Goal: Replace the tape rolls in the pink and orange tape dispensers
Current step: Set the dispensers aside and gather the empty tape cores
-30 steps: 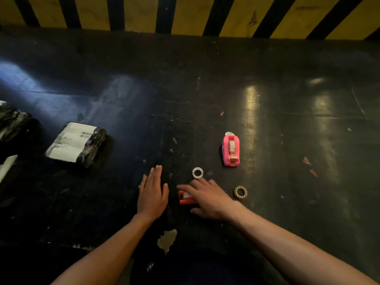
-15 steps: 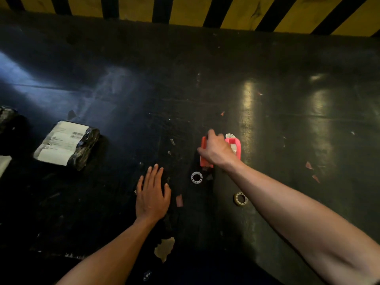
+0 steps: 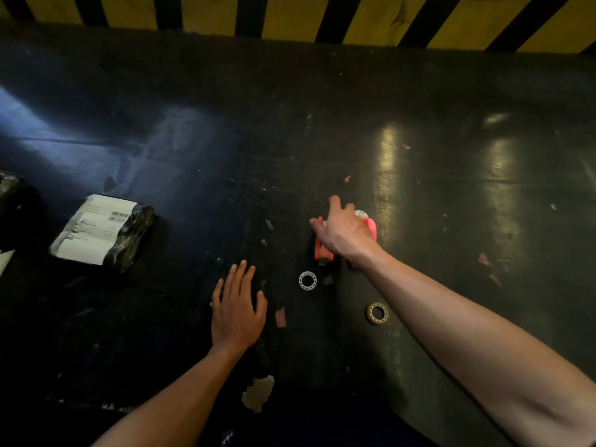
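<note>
**Reaching Over Two Tape Dispensers on a Dark Bench**

Reaching forward, the right hand (image 3: pixel 343 232) lies over the two dispensers, which stand side by side at the centre of the dark bench (image 3: pixel 451 188). The orange tape dispenser (image 3: pixel 321 251) shows at the left of the hand, beneath the thumb and palm. The pink tape dispenser (image 3: pixel 371 225) shows at the right of the hand; only its far right edge and a pale roll at its top are visible. The fingers (image 3: pixel 335 203) of this hand are spread and point away from the person. Whether they clamp either dispenser cannot be told, because the hand hides the contact.

The left hand (image 3: pixel 237 312) rests palm down on the bench, nearer the person and to the left of the dispensers. Its fingers (image 3: pixel 240 279) are extended, slightly apart, and hold nothing.

Loose parts on the bench:

- A white tape core (image 3: pixel 307 281) lies flat just nearer the person than the orange dispenser, between the two hands.
- A tan tape roll (image 3: pixel 377 313) lies flat beside the right forearm, well apart from the white core.
- A small reddish scrap (image 3: pixel 280 317) lies just right of the left hand.

A wrapped package with a white label (image 3: pixel 100 232) lies at the left of the bench, well apart from the work area. A yellow and black striped band (image 3: pixel 290 14) runs along the far edge.
</note>
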